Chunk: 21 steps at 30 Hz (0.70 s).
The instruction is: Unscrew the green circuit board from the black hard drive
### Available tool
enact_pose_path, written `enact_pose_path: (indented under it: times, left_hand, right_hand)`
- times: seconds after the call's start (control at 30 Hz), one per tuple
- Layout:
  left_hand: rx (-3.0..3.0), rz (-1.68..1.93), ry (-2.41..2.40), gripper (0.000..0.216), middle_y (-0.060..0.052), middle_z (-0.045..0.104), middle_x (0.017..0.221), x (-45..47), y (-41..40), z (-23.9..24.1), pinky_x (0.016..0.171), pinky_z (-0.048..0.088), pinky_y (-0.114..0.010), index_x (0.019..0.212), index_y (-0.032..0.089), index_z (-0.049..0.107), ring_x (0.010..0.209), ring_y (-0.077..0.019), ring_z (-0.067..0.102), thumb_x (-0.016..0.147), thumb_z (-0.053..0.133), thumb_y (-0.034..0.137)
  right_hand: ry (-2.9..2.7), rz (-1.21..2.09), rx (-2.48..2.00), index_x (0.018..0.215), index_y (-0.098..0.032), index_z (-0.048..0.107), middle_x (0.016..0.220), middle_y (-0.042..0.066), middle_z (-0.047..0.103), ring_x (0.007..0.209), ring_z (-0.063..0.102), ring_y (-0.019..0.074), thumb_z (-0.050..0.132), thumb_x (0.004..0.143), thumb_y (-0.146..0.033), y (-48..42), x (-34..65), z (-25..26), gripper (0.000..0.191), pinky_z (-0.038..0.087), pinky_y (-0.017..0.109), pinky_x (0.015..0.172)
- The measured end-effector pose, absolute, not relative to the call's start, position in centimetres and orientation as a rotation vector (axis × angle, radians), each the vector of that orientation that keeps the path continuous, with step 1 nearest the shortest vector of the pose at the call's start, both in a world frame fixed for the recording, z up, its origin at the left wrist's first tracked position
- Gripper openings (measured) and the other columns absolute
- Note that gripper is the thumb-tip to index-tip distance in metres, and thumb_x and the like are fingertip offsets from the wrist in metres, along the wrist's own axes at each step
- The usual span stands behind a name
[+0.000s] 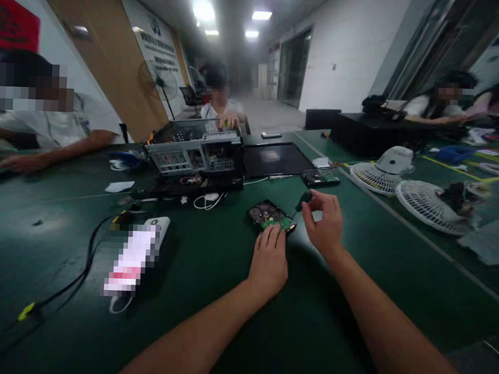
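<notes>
A hard disk drive (pixel 260 213) lies on the green table, its green circuit board facing up. My left hand (pixel 270 258) rests on the drive's near edge with the fingers laid flat over it. To the right, my right hand (pixel 324 219) pinches the dark handle of a small screwdriver (pixel 302 202) between thumb and fingers. The screwdriver slants down and left, its tip at the drive's right corner; whether it sits in a screw is too small to tell. Beyond the hands lies a second hard disk drive (pixel 321 177).
An opened computer case (pixel 197 155) and a black panel (pixel 277 159) stand beyond the drive. On the left are a lit phone (pixel 134 256) and black cables (pixel 91 247). White fan grilles (pixel 429 204) lie to the right. Other people sit around the tables.
</notes>
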State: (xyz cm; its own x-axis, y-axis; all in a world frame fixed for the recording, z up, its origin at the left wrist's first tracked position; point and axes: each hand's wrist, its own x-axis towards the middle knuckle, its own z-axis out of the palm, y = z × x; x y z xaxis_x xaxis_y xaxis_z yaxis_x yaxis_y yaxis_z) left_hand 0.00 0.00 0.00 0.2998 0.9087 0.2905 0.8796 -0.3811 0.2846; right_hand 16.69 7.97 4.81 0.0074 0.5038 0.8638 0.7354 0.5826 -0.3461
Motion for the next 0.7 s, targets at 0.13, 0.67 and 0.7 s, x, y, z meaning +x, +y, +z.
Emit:
enact_pose_path:
  times: [0.13, 0.67, 0.7]
  left_hand:
    - [2.47, 0.617, 1.7, 0.063, -0.014, 0.04, 0.161, -0.08, 0.09, 0.24, 0.125, 0.029, -0.05, 0.153, 0.01, 0.04, 0.151, -0.0301, 0.031, 0.09, 0.044, 0.014]
    - [2.471, 0.611, 1.683, 0.065, -0.014, 0.038, 0.162, -0.21, 0.08, 0.3, 0.124, 0.029, -0.05, 0.153, 0.011, 0.039, 0.152, -0.0307, 0.028, 0.088, 0.046, 0.013]
    - [2.472, 0.609, 1.685, 0.065, -0.013, 0.038, 0.161, -0.21, 0.08, 0.31, 0.125, 0.029, -0.05, 0.153, 0.011, 0.039, 0.152, -0.0306, 0.028, 0.088, 0.045, 0.013]
  right_hand:
    - [-1.572, -0.26, -1.047, 0.119, -0.021, 0.059, 0.097, 0.006, 0.061, 0.086, 0.061, 0.0206, 0.073, 0.09, -0.028, 8.13, 16.79, 4.59, 0.033, 0.059, 0.038, 0.073]
    - [-1.545, -0.272, -1.067, 0.115, -0.023, 0.058, 0.116, 0.011, 0.063, 0.097, 0.067, 0.0231, 0.071, 0.09, -0.03, 8.28, 17.16, 4.48, 0.028, 0.064, 0.039, 0.073]
    - [-1.553, -0.27, -1.059, 0.116, -0.022, 0.058, 0.117, 0.011, 0.062, 0.098, 0.067, 0.0234, 0.07, 0.09, -0.028, 8.24, 17.15, 4.55, 0.029, 0.064, 0.039, 0.073]
